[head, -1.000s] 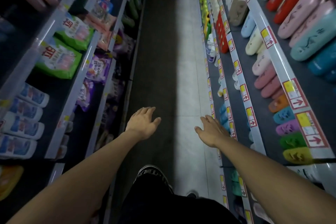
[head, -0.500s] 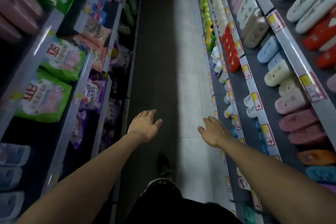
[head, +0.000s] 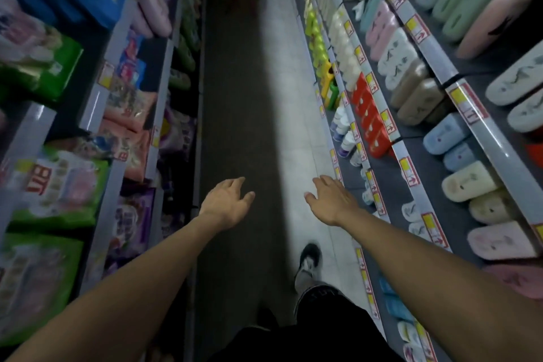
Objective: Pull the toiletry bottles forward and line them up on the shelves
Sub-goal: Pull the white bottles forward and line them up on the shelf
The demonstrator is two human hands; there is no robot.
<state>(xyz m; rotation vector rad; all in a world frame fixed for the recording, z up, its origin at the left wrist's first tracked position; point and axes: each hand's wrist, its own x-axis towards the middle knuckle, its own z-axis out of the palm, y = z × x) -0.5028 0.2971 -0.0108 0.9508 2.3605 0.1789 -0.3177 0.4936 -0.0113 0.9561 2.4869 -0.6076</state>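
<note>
Advanced along the aisle since a second ago: slippers slid nearer on the right, both arms still outstretched. Left hand (head: 224, 204) and right hand (head: 330, 200): fingers spread, holding nothing. Bottles (head: 342, 132): upright, caps up, low on right shelves (head: 357, 138), well ahead; a hasty, blurred reach might topple neighbours.

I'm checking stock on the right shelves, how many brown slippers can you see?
2 brown slippers, side by side on a right shelf: one beside the white slippers, the other beside the blue slippers. Others may be hidden behind the shelf rail.
</note>
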